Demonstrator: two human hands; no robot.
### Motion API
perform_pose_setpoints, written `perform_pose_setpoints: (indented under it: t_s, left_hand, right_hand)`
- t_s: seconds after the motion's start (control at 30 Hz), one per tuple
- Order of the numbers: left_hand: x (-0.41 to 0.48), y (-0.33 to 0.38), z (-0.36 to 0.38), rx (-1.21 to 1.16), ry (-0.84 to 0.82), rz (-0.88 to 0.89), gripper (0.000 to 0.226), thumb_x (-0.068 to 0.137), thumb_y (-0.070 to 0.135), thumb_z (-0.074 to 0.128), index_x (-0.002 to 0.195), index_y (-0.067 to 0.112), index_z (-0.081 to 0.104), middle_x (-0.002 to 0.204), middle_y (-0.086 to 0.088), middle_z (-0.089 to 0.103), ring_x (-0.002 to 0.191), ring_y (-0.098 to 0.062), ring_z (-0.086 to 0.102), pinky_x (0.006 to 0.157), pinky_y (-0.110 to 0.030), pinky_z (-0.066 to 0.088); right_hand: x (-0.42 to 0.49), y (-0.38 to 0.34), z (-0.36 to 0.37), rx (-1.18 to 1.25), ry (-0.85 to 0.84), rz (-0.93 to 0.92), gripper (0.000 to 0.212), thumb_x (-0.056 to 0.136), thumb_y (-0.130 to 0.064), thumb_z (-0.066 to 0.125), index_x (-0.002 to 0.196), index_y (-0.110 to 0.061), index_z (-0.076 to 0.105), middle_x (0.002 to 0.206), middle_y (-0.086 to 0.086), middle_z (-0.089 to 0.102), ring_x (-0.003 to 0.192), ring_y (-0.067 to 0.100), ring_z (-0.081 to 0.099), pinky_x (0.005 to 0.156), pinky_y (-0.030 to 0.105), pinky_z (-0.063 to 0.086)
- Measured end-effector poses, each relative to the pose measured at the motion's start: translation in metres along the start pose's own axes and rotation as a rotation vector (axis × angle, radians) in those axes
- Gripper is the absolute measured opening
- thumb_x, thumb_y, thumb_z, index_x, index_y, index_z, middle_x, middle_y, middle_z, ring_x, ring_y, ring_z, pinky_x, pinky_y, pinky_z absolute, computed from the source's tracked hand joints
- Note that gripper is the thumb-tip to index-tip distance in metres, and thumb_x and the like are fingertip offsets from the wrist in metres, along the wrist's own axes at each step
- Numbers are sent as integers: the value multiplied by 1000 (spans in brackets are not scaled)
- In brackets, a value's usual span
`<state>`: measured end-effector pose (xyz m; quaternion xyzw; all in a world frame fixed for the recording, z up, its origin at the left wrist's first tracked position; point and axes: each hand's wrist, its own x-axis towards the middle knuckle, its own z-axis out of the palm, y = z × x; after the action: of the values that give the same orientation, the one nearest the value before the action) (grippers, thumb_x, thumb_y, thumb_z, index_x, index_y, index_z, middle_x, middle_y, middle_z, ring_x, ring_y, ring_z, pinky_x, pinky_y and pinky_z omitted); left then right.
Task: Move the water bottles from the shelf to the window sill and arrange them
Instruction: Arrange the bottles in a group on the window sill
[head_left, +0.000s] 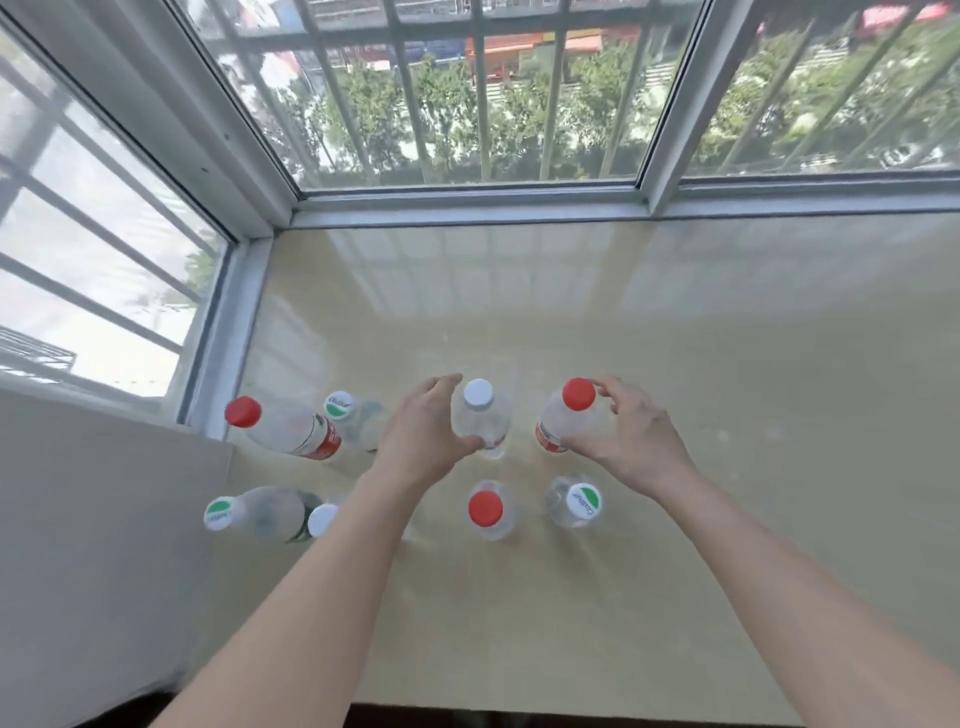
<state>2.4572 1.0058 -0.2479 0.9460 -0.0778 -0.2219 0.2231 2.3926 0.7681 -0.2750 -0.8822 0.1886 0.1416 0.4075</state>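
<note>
Both bottles upright, long axes vertical: left hand (423, 431) clasping white-capped bottle (480, 418), right hand (626, 431) clasping red-capped bottle (563, 415), on window sill (675, 364).

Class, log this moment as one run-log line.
left hand: grips white-capped clear plastic bottle | right hand: grips red-capped clear plastic bottle | both on beige window sill

The beige window sill (675, 364) carries seven upright water bottles: three red-capped (485, 508), two white-capped (478, 392), two green-and-white-capped (584, 500), grouped near its left corner.
</note>
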Motion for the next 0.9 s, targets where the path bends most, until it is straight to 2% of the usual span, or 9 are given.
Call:
perform_pose_setpoints:
  t_s: [0.1, 0.17, 0.23, 0.37, 0.5, 0.73, 0.9]
  left_hand:
    - [13, -5, 8, -163, -95, -37, 91, 71, 28, 83, 147, 37, 35, 142, 8, 52, 123, -18, 50, 94, -28, 40]
    - [17, -9, 13, -229, -124, 8, 89, 69, 19, 83, 143, 41, 40, 136, 12, 54, 120, -15, 51, 97, -29, 45]
    - [20, -13, 18, -271, -116, 47, 81, 67, 16, 82, 136, 41, 48, 127, 16, 58, 116, -12, 53, 98, -36, 49]
    - [20, -16, 24, -317, -48, 77, 63, 64, 22, 84, 115, 42, 53, 105, 19, 62, 99, -12, 59, 83, -37, 56]
    - [18, -12, 34, -395, 37, 61, 60, 63, 25, 87, 112, 36, 54, 108, 10, 59, 95, -13, 60, 79, -38, 56]
    - [23, -9, 35, -361, 11, 98, 70, 60, 31, 86, 120, 40, 51, 114, 13, 54, 103, -16, 56, 84, -44, 54]
    - [22, -9, 38, -329, 0, 102, 64, 61, 31, 85, 115, 40, 51, 100, 15, 60, 96, -15, 57, 82, -42, 55]
  right_hand:
    - [8, 8, 11, 13, -5, -46, 75, 67, -44, 87, 133, -34, 53, 124, -6, 57, 117, 17, 55, 101, 37, 46]
    - [12, 11, 16, 16, -3, -64, 73, 66, -40, 89, 131, -35, 55, 119, -7, 57, 112, 17, 56, 97, 35, 47]
    - [14, 12, 20, 25, 3, -71, 73, 66, -38, 89, 130, -39, 54, 116, -7, 58, 109, 18, 57, 95, 37, 48]
    - [21, 16, 28, 52, 28, -104, 65, 62, -39, 89, 117, -44, 55, 108, -8, 63, 101, 20, 62, 88, 44, 54]
    - [23, 20, 32, 77, 58, -115, 59, 61, -42, 88, 111, -42, 55, 103, -13, 65, 98, 17, 64, 82, 44, 56]
    - [25, 24, 39, 41, 81, -128, 59, 63, -48, 88, 111, -40, 56, 102, -12, 65, 96, 18, 64, 81, 44, 56]
    - [26, 27, 39, 12, 64, -118, 55, 64, -49, 87, 110, -38, 59, 101, -11, 66, 92, 17, 64, 82, 42, 55]
